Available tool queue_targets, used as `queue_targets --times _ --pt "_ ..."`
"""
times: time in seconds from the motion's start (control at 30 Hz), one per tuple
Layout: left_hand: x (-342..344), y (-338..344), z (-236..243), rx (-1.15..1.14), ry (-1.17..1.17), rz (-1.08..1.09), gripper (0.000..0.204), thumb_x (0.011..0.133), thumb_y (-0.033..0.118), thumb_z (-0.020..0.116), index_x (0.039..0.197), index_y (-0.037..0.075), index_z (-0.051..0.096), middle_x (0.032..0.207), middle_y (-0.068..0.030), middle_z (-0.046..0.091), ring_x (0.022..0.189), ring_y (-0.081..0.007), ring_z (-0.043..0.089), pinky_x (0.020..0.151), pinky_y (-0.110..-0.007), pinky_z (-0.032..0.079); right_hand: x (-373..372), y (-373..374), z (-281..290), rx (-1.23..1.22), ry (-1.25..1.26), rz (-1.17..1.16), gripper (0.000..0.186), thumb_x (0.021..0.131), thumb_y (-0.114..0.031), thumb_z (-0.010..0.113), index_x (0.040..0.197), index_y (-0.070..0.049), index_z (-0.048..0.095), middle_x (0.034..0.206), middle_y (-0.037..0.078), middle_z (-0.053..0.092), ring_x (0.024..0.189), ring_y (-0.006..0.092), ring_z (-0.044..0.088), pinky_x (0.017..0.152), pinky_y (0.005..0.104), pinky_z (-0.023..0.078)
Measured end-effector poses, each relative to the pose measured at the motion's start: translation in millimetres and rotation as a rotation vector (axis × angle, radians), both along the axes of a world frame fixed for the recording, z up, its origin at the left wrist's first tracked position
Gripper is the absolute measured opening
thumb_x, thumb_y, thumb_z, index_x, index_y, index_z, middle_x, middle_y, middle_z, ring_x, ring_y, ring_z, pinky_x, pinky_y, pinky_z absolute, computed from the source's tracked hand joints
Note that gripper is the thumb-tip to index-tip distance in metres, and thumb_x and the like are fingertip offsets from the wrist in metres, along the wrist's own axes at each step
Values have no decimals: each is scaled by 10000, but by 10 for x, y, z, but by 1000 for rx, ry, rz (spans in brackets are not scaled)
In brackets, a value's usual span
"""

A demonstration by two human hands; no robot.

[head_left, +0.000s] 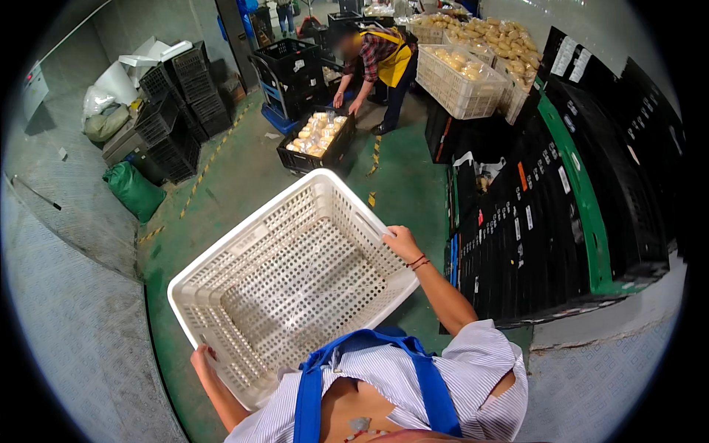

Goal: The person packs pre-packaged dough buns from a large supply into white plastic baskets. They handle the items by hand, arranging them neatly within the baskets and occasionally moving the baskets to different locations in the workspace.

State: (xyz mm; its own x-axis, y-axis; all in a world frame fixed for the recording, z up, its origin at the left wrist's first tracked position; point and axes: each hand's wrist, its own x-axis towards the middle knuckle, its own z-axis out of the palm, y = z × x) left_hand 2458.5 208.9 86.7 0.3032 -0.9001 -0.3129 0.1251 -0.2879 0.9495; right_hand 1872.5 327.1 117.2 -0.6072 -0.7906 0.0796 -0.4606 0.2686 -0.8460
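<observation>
In front of my body I carry a large white plastic crate (247, 244) with perforated walls and floor. Nothing lies inside it. My left hand (204, 359) grips its near left end, fingers hooked over the wall. At the opposite end, my right hand (403, 244) is closed round the rim by the handle slot. The crate hangs tilted, its open top turned toward me. Parts of the fingers of both hands are hidden behind the crate's walls.
A co-worker in a yellow apron (396, 60) bends over a black crate (336, 148) of bagged pale food ahead. Black crates (517, 221) stack high at right, with filled white crates (458, 92) behind. A blue trolley (277, 118), green sack (133, 192) and more black crates (171, 136) stand left.
</observation>
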Motion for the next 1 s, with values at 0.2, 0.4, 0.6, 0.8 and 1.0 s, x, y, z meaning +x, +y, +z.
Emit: queue_targets --times 0.2,0.4,0.6,0.8,1.0 --pt "-629 -1029 65 33 -97 -179 148 675 125 463 661 -18 499 533 -98 477 406 -198 439 387 -296 350 -669 -807 -257 70 49 -5 422 677 -282 554 972 19 541 939 195 545 846 308 530 726 348 423" --pt "-1201 -1706 5 226 137 -94 146 688 152 462 604 33 472 487 -66 436 399 -199 417 394 -311 375 -1408 -2181 -650 -196 -48 196 374 712 -241 541 963 37 534 926 207 554 883 267 539 728 326 417" --pt "-2503 -2457 -114 258 190 -130 148 661 151 468 540 93 406 454 -47 404 380 -187 390 381 -320 360 -2281 -3329 -632 -131 -151 319 358 718 -206 572 982 31 518 922 156 572 870 221 544 752 300 422" --pt "-3740 -3682 -806 447 305 114 91 620 123 513 644 69 444 527 -41 418 438 -183 385 399 -312 353 -2900 -3379 -681 120 -552 587 158 752 -174 517 768 -22 554 596 7 541 550 79 487 482 220 404" --pt "-3734 -4356 -1650 438 456 331 181 667 201 517 582 108 387 492 6 341 382 -123 309 345 -280 290 -4286 -3447 -888 438 -679 287 196 770 -215 516 896 -66 537 775 4 563 657 57 547 474 160 389"
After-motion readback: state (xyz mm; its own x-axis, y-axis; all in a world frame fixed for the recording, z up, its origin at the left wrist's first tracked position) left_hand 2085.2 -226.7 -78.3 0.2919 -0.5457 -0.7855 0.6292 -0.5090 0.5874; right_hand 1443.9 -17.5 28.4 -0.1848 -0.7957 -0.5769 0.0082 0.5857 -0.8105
